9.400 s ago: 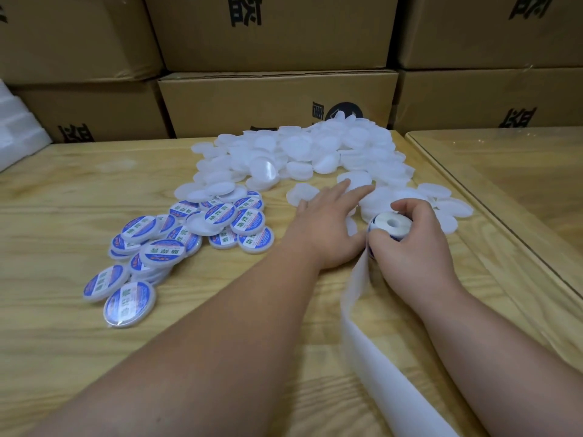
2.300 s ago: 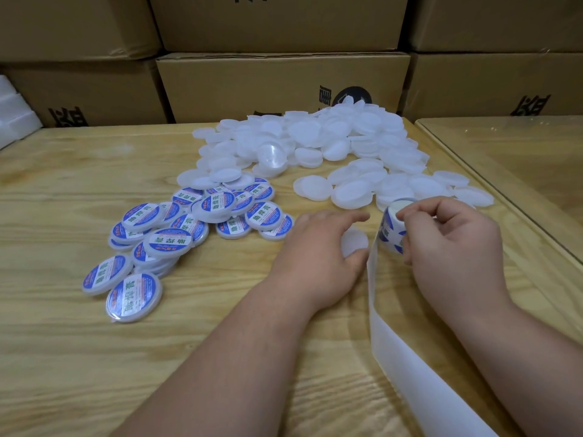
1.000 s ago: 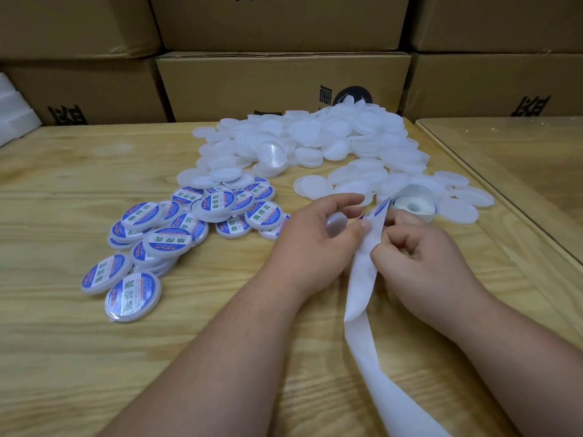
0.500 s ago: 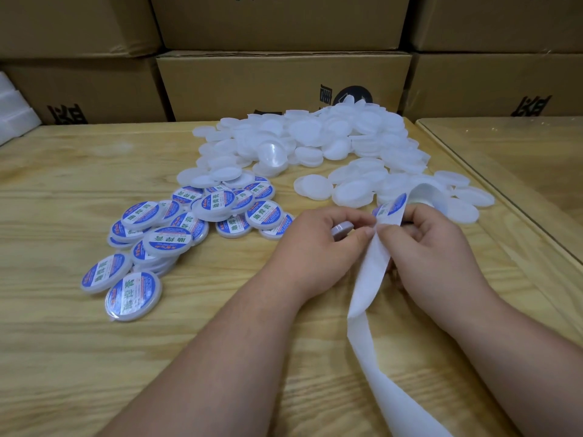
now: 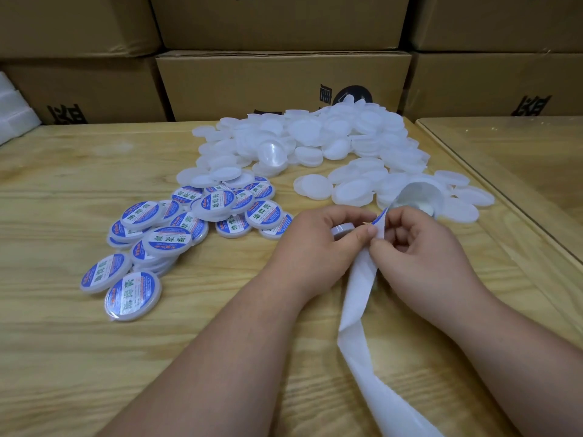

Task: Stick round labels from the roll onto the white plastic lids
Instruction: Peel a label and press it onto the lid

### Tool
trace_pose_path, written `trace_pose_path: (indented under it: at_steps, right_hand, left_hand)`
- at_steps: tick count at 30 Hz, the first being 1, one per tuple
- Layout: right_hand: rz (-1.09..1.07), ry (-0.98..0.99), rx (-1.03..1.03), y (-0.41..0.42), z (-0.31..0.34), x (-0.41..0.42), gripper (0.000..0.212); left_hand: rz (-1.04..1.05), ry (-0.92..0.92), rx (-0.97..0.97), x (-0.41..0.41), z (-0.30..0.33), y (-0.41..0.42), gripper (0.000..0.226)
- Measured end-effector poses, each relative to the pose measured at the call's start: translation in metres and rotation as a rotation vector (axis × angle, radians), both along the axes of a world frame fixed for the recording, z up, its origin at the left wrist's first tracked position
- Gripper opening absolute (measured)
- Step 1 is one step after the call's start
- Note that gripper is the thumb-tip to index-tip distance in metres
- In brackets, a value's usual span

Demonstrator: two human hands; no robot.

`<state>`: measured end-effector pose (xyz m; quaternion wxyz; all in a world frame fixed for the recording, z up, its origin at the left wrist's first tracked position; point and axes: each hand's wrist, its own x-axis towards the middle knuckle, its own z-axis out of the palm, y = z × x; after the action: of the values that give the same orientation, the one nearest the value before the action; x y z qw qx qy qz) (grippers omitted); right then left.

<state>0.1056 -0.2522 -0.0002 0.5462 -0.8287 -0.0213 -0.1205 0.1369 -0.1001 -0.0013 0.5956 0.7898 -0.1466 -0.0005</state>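
A heap of plain white lids (image 5: 318, 143) lies at the back middle of the wooden table (image 5: 63, 357). Left of my hands sits a pile of labelled lids (image 5: 176, 228) with blue, white and green stickers. My left hand (image 5: 318, 247) curls round one white lid (image 5: 342, 230), and its thumb touches a blue-edged label (image 5: 378, 217) at the strip's top. My right hand (image 5: 419, 250) pinches the white backing strip (image 5: 362, 279) just under that label. The label roll (image 5: 419, 198) sits blurred behind my right hand, and the spent backing trails toward the bottom edge.
Brown cardboard boxes (image 5: 284, 83) are stacked along the table's back edge. A second table with a glass top (image 5: 520, 159) adjoins on the right. White foam pieces (image 5: 12, 111) lie at the far left.
The left hand picked a white lid off the table and lifted it to the strip. The right hand shifted from gripping the roll to pinching the backing, and a label edge has lifted.
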Motion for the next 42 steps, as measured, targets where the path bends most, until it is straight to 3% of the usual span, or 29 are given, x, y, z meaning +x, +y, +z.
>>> trace_pose_path:
  at_steps: [3,11,17,26,35,42]
  right_hand:
    - [-0.001,0.002,0.099,0.001,0.002,-0.001,0.013]
    - [0.027,0.004,0.049,0.0,0.006,-0.002,0.006]
    - [0.022,0.017,0.059,0.0,0.007,-0.004,0.018]
    - [0.047,-0.059,0.143,0.002,0.01,-0.007,0.047]
    - [0.034,-0.049,0.173,0.001,0.008,-0.005,0.033]
    - [0.026,-0.134,0.184,0.001,0.004,-0.002,0.022]
  left_hand:
    - [0.004,0.013,0.011,0.0,0.0,0.0,0.012]
    - [0.065,-0.004,0.029,0.0,0.001,0.0,0.007]
    - [0.109,0.014,-0.033,0.0,0.002,0.0,0.002]
    - [0.152,0.03,-0.203,0.0,0.004,0.0,0.018]
    - [0.293,0.044,-0.375,0.004,0.007,0.004,0.029]
    - [0.176,0.099,-0.366,-0.001,0.009,0.004,0.016]
